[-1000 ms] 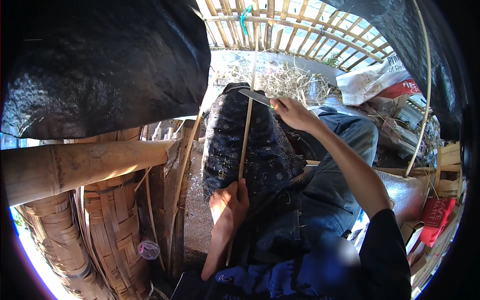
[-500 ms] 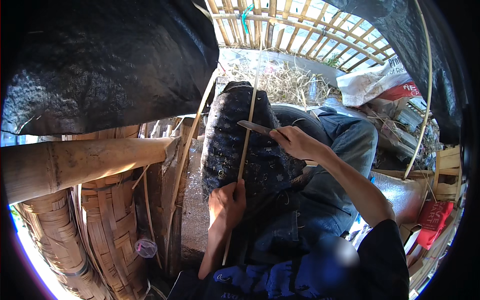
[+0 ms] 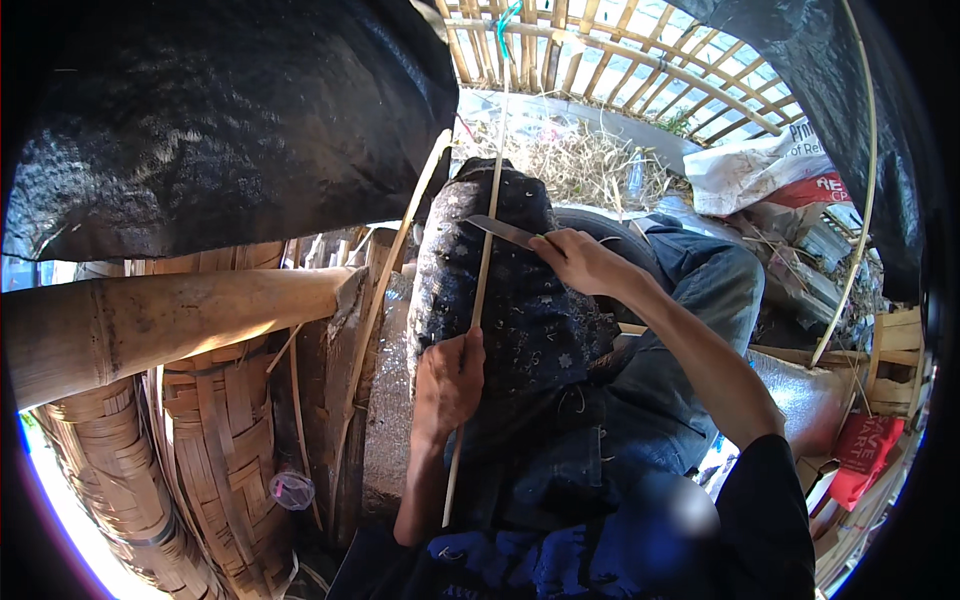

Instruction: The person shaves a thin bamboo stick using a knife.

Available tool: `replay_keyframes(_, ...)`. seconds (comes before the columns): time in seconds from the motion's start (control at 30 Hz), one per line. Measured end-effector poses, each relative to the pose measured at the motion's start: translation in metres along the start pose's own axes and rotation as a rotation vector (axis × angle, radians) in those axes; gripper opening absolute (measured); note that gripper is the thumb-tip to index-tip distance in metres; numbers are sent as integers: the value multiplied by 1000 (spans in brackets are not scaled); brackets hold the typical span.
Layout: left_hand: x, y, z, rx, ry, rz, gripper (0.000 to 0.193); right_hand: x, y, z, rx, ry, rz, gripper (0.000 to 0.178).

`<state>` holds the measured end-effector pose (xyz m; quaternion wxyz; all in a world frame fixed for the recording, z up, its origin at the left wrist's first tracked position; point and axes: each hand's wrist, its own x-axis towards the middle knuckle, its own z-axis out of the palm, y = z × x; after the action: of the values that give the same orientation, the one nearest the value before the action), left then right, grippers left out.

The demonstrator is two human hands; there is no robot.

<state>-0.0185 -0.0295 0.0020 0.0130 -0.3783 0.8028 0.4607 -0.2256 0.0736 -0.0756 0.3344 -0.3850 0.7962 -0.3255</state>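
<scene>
A long, thin bamboo strip (image 3: 483, 275) runs lengthwise over a dark patterned cloth pad (image 3: 450, 240) that covers my left leg. My left hand (image 3: 451, 385) is closed around the strip at the pad's near end, and the strip's tail passes under the wrist toward my lap. In my right hand (image 3: 592, 264) is a knife (image 3: 500, 231), its handle hidden in the fist. The blade points left and crosses the strip, apparently touching it. Small pale shavings cling to the cloth.
A thick bamboo pole (image 3: 180, 325) juts in from the left, above woven bamboo rolls (image 3: 220, 440). Black sheeting (image 3: 230, 130) hangs upper left. Beyond the pad lie a heap of shavings (image 3: 570, 160), a slatted bamboo fence (image 3: 620, 45) and a white sack (image 3: 745, 178). A red bag (image 3: 867, 455) is at right.
My left hand has moved slightly away from my body along with the strip, whose near end now shows by my lap. The knife has shifted slightly up and left; the view has tilted a little.
</scene>
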Motion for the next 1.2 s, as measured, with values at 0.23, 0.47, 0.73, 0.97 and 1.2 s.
replay_keyframes(0.23, -4, -4, 8, 73, 39, 57, 37, -1, -19, -30, -61, -328, 274, 49)
replay_keyframes(0.47, -6, -8, 14, 162, 139, 201, 33, -11, -33, -39, 26, -385, 464, 56)
replay_keyframes(0.73, -5, -14, 23, 233, 234, 226, 30, -2, -14, -34, -64, -422, 417, 49)
replay_keyframes(0.97, -5, -14, 21, 236, 194, 244, 27, 9, 2, -7, -47, -31, -2, 43)
replay_keyframes(1.2, -6, -24, 27, 192, 273, 381, 19, -7, -19, -14, 130, -263, 292, 47)
